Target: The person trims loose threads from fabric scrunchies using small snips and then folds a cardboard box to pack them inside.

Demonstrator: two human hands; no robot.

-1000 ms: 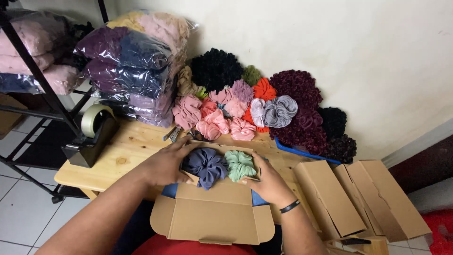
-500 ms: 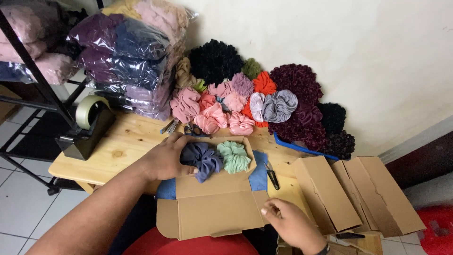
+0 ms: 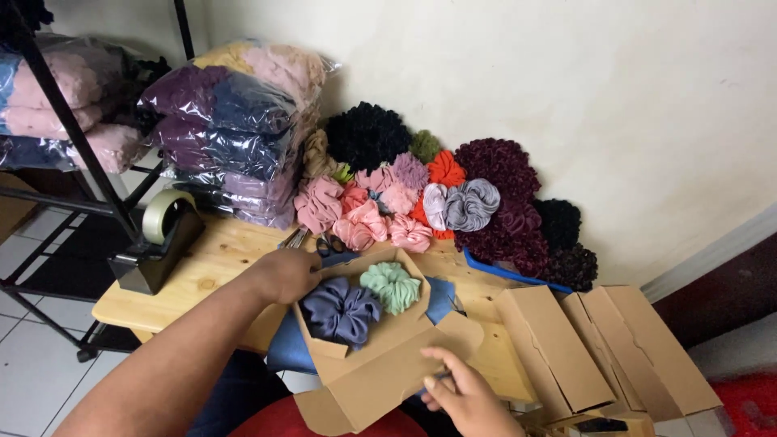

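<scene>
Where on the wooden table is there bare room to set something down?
The clearest bare patch of the wooden table lies between the tape dispenser and the left hand. A narrower strip shows between the open box and the stacked cardboard boxes. The back, along the scrunchie pile and bagged fabric, is crowded.

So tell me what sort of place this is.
Probably a small home packing corner for handmade hair scrunchies. A heap of scrunchies sits against the wall, bagged stock is stacked beside it, and a tape dispenser and spare cardboard boxes stand by the open box being handled.
</scene>
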